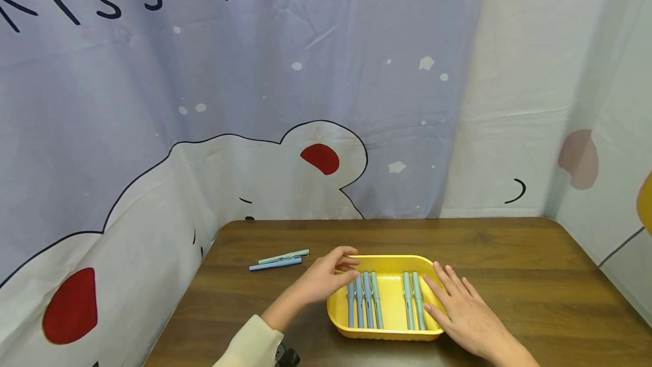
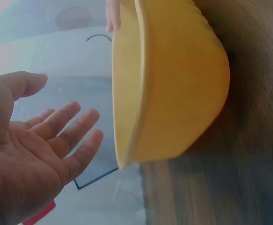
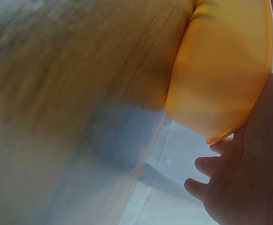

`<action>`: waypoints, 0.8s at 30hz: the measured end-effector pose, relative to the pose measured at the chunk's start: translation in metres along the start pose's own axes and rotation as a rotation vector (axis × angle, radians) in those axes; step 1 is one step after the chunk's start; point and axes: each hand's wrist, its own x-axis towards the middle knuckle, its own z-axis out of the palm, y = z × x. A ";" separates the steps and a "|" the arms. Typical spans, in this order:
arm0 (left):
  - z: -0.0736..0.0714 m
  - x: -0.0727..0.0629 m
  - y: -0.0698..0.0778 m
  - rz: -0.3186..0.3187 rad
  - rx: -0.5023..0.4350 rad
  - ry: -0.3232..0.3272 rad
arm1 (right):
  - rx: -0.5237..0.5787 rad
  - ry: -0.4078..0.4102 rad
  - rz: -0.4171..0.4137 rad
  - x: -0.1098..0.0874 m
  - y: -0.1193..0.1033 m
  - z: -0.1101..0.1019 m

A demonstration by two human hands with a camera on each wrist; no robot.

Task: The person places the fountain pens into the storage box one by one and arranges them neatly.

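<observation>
A yellow plastic tray (image 1: 392,299) sits on the table before me. Toward its left side, three blue pens (image 1: 359,304) and one green pen (image 1: 377,304) lie side by side; two more green pens (image 1: 409,306) lie toward the right. My left hand (image 1: 328,276) hovers over the tray's left rim with fingers loosely bent. The left wrist view shows that palm empty beside the tray's outer wall (image 2: 183,84). At the right rim rests my right hand (image 1: 460,313), its fingers straight and spread. In the right wrist view, that hand (image 3: 248,183) overlaps the tray's edge.
Left of the tray, a green pen (image 1: 282,257) and a blue pen (image 1: 275,264) lie close together on the brown wooden table (image 1: 535,276). A printed curtain (image 1: 316,72) hangs behind the table's far edge. A dark wrist strap (image 1: 287,355) is on my left arm.
</observation>
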 end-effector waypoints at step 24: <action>-0.047 -0.028 -0.034 -0.007 0.134 0.105 | 0.024 0.003 0.013 0.000 0.002 0.003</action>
